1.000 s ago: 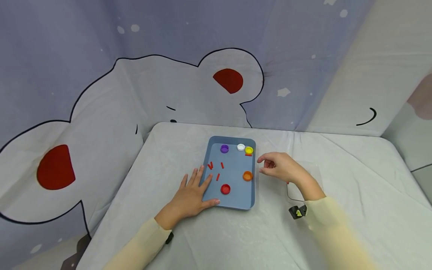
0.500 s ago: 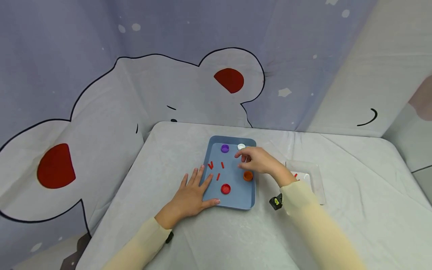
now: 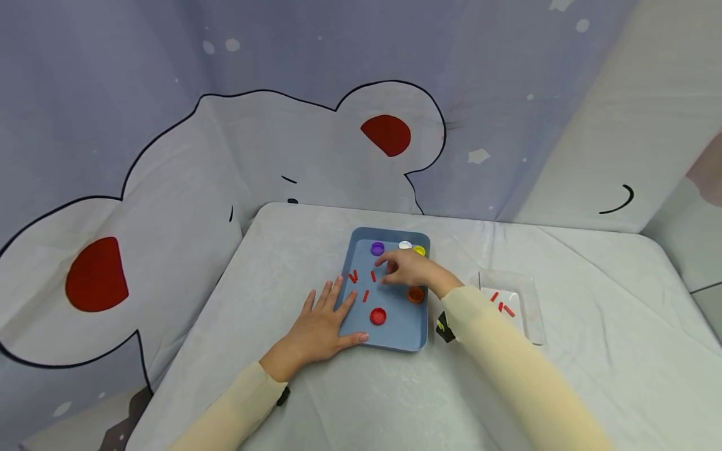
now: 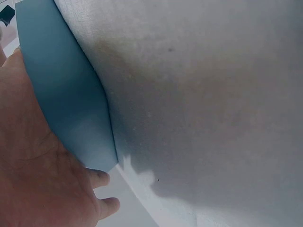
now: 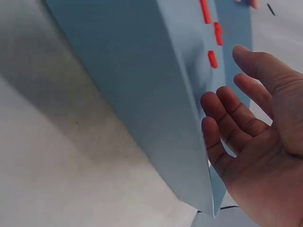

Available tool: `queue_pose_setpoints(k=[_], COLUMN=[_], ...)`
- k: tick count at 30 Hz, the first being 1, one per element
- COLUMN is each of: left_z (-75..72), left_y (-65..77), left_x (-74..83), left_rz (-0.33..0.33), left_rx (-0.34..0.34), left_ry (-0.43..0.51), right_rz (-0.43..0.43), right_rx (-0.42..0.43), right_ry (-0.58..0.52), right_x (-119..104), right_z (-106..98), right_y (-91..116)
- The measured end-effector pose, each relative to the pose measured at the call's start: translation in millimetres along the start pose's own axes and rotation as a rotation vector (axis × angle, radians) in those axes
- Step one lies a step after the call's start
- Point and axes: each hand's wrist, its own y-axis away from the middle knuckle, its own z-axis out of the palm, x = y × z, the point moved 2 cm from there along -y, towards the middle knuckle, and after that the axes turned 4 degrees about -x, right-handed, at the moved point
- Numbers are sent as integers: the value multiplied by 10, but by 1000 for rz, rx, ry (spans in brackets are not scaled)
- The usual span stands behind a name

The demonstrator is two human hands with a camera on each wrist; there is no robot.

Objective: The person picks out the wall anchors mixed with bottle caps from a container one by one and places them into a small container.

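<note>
My left hand [image 3: 318,326] lies with spread fingers over the left front edge of a blue-grey tray [image 3: 402,341]; in the left wrist view its palm is against the tray's wall [image 4: 71,94]. Over the tray's middle hovers my right hand [image 3: 408,268], thumb and forefinger apart around a short red stick [image 3: 373,275], holding nothing. The right wrist view shows the fingers [image 5: 227,113] loosely bent above the tray rim, with several red sticks [image 5: 212,59] beyond. Other red sticks lie in the tray near my left fingers, including a single one [image 3: 366,295].
Small round cups stand in the tray: purple [image 3: 377,248], white [image 3: 405,245], yellow [image 3: 419,250], orange [image 3: 415,295] and red [image 3: 378,316]. Right of it, a clear container [image 3: 530,304] holds red sticks [image 3: 509,311]. A white cloth [image 3: 609,326] covers the table; a printed curtain hangs behind.
My right hand has moved left from beside the tray to over its middle, uncovering the clear container and its red sticks. My left hand has stayed in place.
</note>
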Motion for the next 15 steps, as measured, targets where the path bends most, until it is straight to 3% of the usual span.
queue_pose_setpoints(k=[15], left_z=[-32], left_y=[16], left_x=[4], left_rz=[9], left_rx=[3], left_ry=[17], right_rz=[107], right_rx=[-88], right_ry=[118], right_x=[-82], right_z=[83], right_y=[-245])
